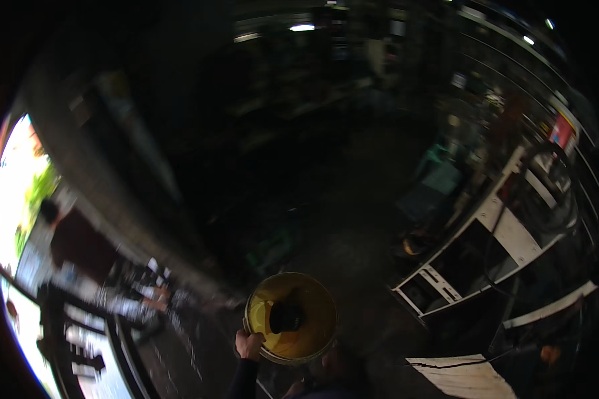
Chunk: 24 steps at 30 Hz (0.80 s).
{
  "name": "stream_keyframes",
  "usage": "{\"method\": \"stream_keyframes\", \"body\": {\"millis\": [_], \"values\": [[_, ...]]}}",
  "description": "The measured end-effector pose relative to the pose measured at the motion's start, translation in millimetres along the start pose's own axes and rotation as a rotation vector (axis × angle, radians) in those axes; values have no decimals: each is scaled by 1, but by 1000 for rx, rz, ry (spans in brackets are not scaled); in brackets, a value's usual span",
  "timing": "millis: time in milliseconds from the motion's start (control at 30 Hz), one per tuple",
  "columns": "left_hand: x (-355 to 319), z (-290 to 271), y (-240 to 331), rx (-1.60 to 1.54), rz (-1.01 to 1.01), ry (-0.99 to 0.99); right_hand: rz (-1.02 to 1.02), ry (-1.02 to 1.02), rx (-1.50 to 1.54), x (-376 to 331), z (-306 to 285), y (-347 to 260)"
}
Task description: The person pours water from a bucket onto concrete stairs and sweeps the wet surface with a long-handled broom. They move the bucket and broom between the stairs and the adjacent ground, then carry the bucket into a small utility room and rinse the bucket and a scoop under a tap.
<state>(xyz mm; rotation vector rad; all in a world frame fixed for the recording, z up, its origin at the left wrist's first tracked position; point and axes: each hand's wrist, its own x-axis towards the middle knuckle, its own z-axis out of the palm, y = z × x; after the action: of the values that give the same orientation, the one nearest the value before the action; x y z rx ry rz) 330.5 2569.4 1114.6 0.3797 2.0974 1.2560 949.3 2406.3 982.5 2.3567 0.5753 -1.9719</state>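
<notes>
My left hand [249,344] grips the near left rim of a yellow bucket [313,312] held low in front of me, with a dark sleeve running down from the wrist. Inside the bucket a dark lump [286,318] sits in yellowish liquid. My right hand is hard to make out; a dim shape at the lower edge under the bucket [298,388] may be part of it.
A dim workshop floor [339,226] stretches ahead. White metal shelving [506,229] packed with parts runs along the right. A pale board [462,378] lies at lower right. A person in a dark top [73,243] stands at the left by a bright doorway.
</notes>
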Motion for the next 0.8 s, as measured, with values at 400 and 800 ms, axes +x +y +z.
{"method": "stream_keyframes", "body": {"millis": [400, 800], "values": [[226, 300, 318, -387, 11, -208, -431, 118, 37, 119, -41, -505], [470, 587, 552, -164, 5, -354, -267, -924, 1350, 338, -105, -887]]}}
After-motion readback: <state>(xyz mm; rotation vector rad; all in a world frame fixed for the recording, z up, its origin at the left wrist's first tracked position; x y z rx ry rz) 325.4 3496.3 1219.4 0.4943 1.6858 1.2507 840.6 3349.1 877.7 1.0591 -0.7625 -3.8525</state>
